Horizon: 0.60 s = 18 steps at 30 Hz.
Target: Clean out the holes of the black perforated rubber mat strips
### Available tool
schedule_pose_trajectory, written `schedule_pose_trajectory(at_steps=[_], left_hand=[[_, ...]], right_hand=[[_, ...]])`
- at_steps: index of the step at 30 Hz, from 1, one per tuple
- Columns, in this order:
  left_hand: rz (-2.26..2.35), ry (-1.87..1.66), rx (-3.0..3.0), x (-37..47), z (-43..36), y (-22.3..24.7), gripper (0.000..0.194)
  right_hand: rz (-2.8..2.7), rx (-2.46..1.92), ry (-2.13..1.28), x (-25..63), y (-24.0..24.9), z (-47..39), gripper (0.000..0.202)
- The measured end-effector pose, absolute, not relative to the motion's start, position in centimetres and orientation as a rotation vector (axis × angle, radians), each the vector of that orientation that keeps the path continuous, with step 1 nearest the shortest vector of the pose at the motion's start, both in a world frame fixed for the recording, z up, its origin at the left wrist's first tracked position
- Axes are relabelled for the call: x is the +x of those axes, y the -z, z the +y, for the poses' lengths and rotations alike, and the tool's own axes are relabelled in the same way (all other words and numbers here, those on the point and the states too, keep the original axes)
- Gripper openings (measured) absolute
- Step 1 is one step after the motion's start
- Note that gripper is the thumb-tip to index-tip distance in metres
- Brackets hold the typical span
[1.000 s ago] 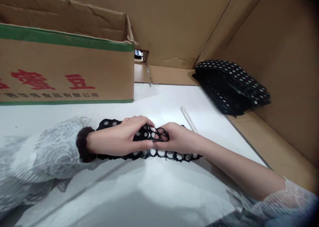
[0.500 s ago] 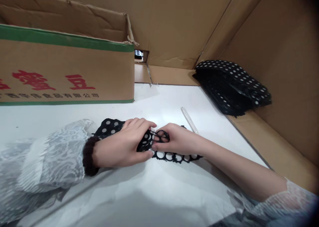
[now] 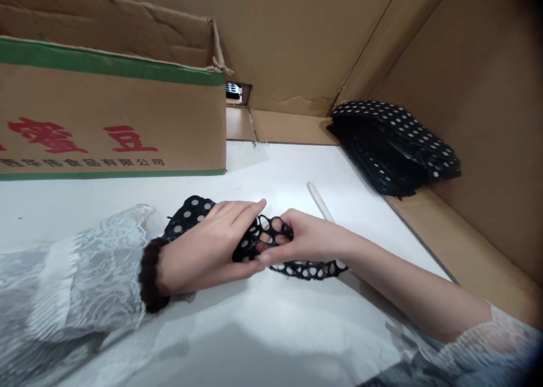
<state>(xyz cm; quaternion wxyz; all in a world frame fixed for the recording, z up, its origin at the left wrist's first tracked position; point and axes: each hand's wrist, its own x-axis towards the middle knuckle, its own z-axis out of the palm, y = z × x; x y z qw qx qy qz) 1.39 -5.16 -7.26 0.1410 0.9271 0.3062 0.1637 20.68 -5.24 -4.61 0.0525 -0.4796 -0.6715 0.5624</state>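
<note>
A piece of black material with rows of round holes (image 3: 194, 210) lies across the white table under both hands. My left hand (image 3: 212, 245) rests over its middle, fingers and thumb closed around it. From the right, my right hand (image 3: 297, 239) grips the holed material between thumb and fingers, and some fingertips show through the holes. The two thumb tips meet or nearly meet. The material's right end extends beneath my right hand, with its lower edge curved.
A cardboard box with a green rim (image 3: 114, 115) stands at the back left. Black holed pieces (image 3: 394, 143) are stacked at the right against a cardboard wall (image 3: 479, 104). A thin whitish stick (image 3: 319, 200) lies on the white table (image 3: 280, 169) behind my right hand.
The holed material has been lifted and bunched around my right fingers, and its holes there look stretched open. Its left end has risen slightly. Both hands keep nearly the same place.
</note>
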Motion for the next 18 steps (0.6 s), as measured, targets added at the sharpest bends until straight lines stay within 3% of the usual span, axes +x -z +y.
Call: schedule_pose_trajectory(at_steps=[6, 12, 18], left_hand=[[0.849, -0.454, 2.723, 1.21, -4.86, 7.39, 0.093], [0.807, -0.417, 2.665, 1.24, -5.21, 7.18, 0.067], [0.693, -0.389, 2.706, 0.90, -5.24, 6.71, 0.066]], right_hand=[[-1.920, -1.448, -1.814, 20.44, 4.54, -5.65, 0.025], [-2.037, -1.373, -1.846, 20.56, 4.66, -5.62, 0.024], [-2.153, -1.313, -1.831, 20.53, 4.44, -5.56, 0.022]])
